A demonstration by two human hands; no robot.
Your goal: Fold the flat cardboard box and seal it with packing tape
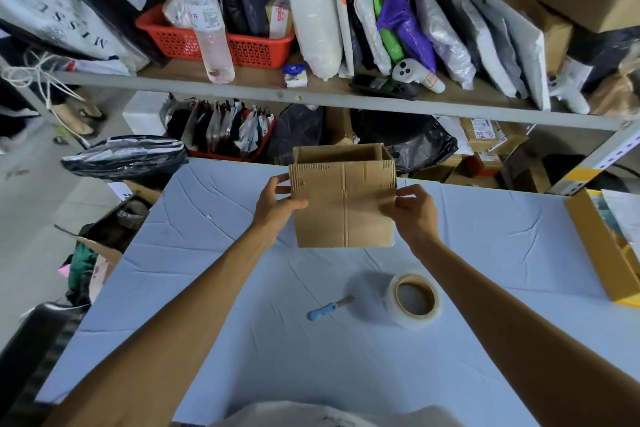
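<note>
Bare forearms reach out from the person's chest across the blue-covered worktop [207, 288], and they meet on either side of the cardboard box [343, 204]. It is no longer flat. It stands opened out, mouth upward and tipped a little away, so its far inner wall shows. From where I stand I cannot tell whether its bottom edge rests on the worktop or hangs just above it.

The left hand [277, 208] grips the box's left edge, thumb laid on the near face and fingers wrapped round the side. The right hand [414, 215] pinches the right edge, fingers curled tight at the corner. Neither hand is free.

The box's long side runs left to right between the hands, and a crease runs down the middle of the near face. I'd judge that the flaps need closing next and that taping comes after.

The tape roll [415, 300] lies flat on the person's side of the box, toward its right corner, so the right hand is the nearer one to it. A blue-handled cutter [325, 310] also lies on the person's side of the box, roughly below the crease.

Counted: one box, one tape roll, one cutter, and two hands, both occupied.
</note>
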